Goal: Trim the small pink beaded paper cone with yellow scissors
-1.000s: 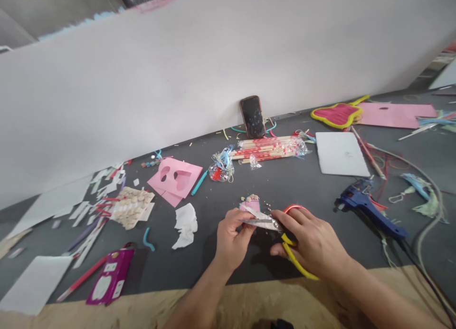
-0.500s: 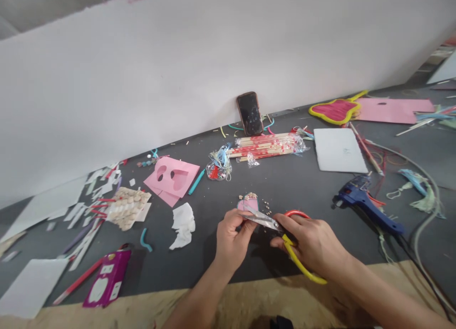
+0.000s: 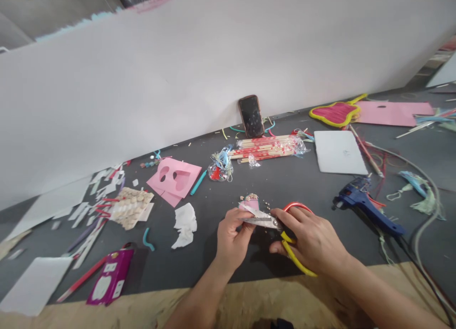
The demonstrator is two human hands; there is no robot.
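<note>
A pair of scissors point(image 3: 262, 219) with one red and one yellow handle is gripped by my right hand point(image 3: 311, 236). Its blades point left and stand slightly apart over the fingertips of my left hand point(image 3: 233, 231). The left thumb and forefinger are pinched together; whatever they hold is hidden beside the blades. Just beyond the blades lies a small pink piece point(image 3: 253, 204) with a dark outline, partly covered by the scissors. Small pale beads point(image 3: 252, 196) run along its top edge, and a few loose ones lie to its right.
A blue glue gun point(image 3: 370, 208) with a cord lies at right, near a white card point(image 3: 340, 151). Wrapped sticks point(image 3: 267, 147) lie below a propped phone point(image 3: 251, 116). At left are pink cut paper point(image 3: 174, 177), crumpled tissue point(image 3: 184, 224) and a purple packet point(image 3: 112, 277).
The scissor blades look slightly wider apart, and the yellow handle has shifted a little up and left. My left hand keeps its pinch in nearly the same place. The view has shifted slightly.
</note>
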